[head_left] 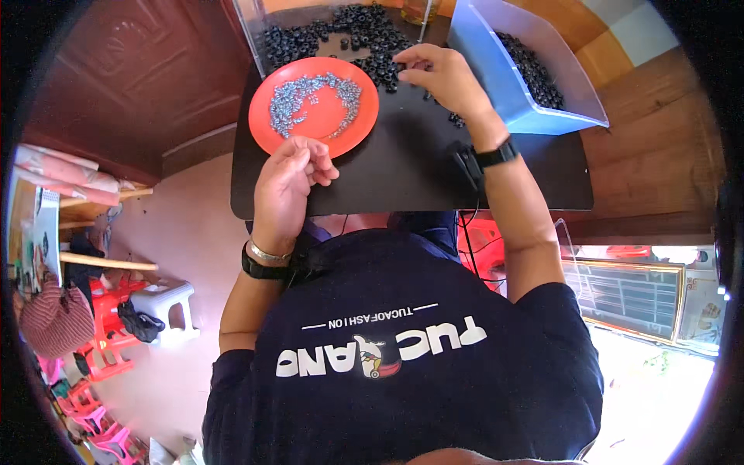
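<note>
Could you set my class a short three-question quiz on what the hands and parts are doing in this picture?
1. True or false: the orange plate holds small silver screws.
2. Which hand reaches the loose black rings? A left hand B right hand
3. Fill in: more black rings lie in the tilted ___ bin.

Key: 1 true. 2 B; the left hand sits at the plate's near rim, fingers curled. 3 blue.

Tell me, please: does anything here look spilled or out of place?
A few black rings lie loose on the black mat beside the blue bin, outside any container, near the right hand. The screws stay on the orange plate.
</note>
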Available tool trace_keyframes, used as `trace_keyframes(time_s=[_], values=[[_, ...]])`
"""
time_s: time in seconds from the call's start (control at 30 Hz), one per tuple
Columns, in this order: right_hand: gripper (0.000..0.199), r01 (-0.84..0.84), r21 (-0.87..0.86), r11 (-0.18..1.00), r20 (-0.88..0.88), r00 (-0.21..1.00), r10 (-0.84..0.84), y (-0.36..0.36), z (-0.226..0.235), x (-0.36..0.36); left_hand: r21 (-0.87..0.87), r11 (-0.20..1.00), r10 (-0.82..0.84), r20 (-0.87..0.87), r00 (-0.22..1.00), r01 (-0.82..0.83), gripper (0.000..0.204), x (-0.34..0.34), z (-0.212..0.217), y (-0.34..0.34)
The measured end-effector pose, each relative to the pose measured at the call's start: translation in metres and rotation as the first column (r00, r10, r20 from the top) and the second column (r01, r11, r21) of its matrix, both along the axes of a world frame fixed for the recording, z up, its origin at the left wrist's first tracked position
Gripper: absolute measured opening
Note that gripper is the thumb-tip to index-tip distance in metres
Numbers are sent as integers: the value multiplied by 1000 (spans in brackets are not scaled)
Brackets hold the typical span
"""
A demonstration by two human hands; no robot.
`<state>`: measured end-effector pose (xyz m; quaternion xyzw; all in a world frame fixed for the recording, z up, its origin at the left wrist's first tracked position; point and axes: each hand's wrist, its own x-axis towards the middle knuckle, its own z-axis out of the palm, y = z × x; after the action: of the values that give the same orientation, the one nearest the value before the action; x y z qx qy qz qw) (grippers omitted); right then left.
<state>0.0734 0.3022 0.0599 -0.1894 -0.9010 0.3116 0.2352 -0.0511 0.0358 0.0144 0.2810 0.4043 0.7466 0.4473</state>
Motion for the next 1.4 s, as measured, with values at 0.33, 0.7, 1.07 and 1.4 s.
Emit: trace_keyframes(time_s=[0.33,0.7,1.07,1.4], values=[[26,-295,-179,939,-230,940,252,-106,19,15,-22,998,-62,-149,987,60,25,19,23,32],[28,-404,-460,791,-404,888,219,-116,5,18,143,984,-114,24,993,110,27,17,8,27],[27,-322,-210,923,-392,893,222,-123,-4,13,135,986,-102,30,994,97,30,20,8,24],[17,-226,220,949,-209,939,272,-114,7,9,152,981,-126,59,990,116,22,4,-14,3]])
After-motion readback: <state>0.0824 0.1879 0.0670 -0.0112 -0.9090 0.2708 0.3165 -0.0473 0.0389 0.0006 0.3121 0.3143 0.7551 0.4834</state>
